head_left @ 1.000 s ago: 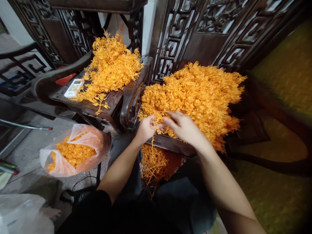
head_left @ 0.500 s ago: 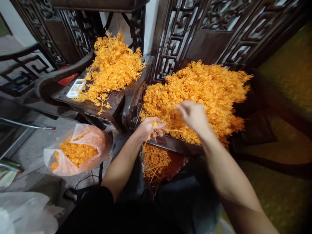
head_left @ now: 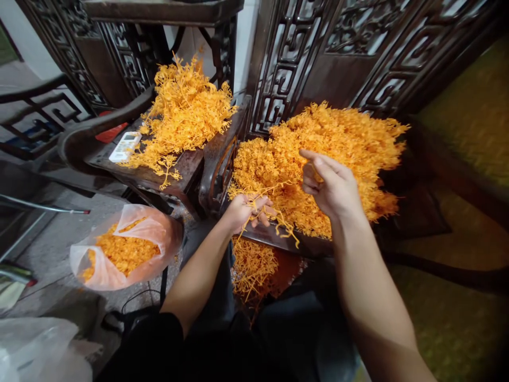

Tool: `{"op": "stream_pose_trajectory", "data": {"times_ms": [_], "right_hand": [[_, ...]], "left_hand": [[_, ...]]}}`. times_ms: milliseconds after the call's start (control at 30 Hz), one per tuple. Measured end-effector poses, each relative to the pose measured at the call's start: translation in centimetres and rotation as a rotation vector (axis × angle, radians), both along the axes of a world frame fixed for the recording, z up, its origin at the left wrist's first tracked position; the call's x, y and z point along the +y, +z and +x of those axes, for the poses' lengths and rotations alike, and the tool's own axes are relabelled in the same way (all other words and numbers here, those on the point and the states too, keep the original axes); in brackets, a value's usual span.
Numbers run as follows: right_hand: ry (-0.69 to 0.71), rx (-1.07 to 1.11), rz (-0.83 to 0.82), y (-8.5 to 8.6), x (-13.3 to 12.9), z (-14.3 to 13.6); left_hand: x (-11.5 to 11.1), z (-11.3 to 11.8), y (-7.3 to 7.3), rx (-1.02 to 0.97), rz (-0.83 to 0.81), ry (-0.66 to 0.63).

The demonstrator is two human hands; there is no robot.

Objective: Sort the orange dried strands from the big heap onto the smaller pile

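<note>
Thin, branching orange sprigs [head_left: 287,225] spread from my left hand [head_left: 247,211], which is closed on them with the palm side partly up. Several thin stems stick out past its fingers to the right. My right hand [head_left: 332,180] is raised a little to the right, apart from the sprigs, with its index finger stretched out, the other fingers loosely bent, and nothing seen in it. Behind both hands a big heap of orange sprigs [head_left: 338,132] lies on a dark wooden seat [head_left: 314,244].
At left, a wooden chair [head_left: 186,167] bears another sprig pile [head_left: 191,106] and a white remote control [head_left: 125,147]. An orange-filled plastic bag [head_left: 170,233] stands on the floor. Loose orange stems [head_left: 254,265] lie below the seat edge, between my legs. Carved wooden panels [head_left: 278,79] rise behind.
My right hand has drawn away from the sprigs, rising to the right, and its fingers have opened. The left hand stays nearly in place, with the sprigs' stems now spread out more.
</note>
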State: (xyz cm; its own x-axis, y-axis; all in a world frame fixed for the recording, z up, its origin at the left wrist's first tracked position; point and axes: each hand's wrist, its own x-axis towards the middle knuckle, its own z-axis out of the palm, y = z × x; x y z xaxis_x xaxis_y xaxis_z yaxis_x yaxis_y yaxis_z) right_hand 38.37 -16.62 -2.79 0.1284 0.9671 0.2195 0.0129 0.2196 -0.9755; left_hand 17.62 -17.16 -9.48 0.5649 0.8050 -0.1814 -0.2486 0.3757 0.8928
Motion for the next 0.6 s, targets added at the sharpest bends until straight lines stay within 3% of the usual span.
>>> {"op": "stream_pose_trajectory", "data": {"times_ms": [133,233,300,367,433,500,600], "right_hand": [[-0.15,-0.31,0.184,2.0,-2.6,-0.8],[-0.036,-0.812,0.323,2.8,-5.0,-2.3],[0.028,-1.137,0.367,2.3,-6.0,-3.4],[-0.013,-1.325,0.443,0.8,-6.4,-4.5],[-0.069,-1.291,0.588,-0.8,-6.7,-5.1],[-0.14,-1.04,0.74,-1.6,-7.3,-5.4],[-0.266,-0.601,0.765,-0.6,-8.9,-5.1]], "left_hand": [[0.2,0.1,-0.2,0.104,0.162,0.046],[0.4,0.4,-0.4,0.111,0.256,0.052],[0.4,0.5,-0.7,0.11,0.286,0.088],[0.5,0.6,-1.1,0.194,0.299,0.151],[0.5,0.7,-1.4,0.328,0.317,0.221],[0.7,0.9,-1.6,0.441,0.349,0.296],[0.9,1.3,-1.8,0.539,0.392,0.353]]}}
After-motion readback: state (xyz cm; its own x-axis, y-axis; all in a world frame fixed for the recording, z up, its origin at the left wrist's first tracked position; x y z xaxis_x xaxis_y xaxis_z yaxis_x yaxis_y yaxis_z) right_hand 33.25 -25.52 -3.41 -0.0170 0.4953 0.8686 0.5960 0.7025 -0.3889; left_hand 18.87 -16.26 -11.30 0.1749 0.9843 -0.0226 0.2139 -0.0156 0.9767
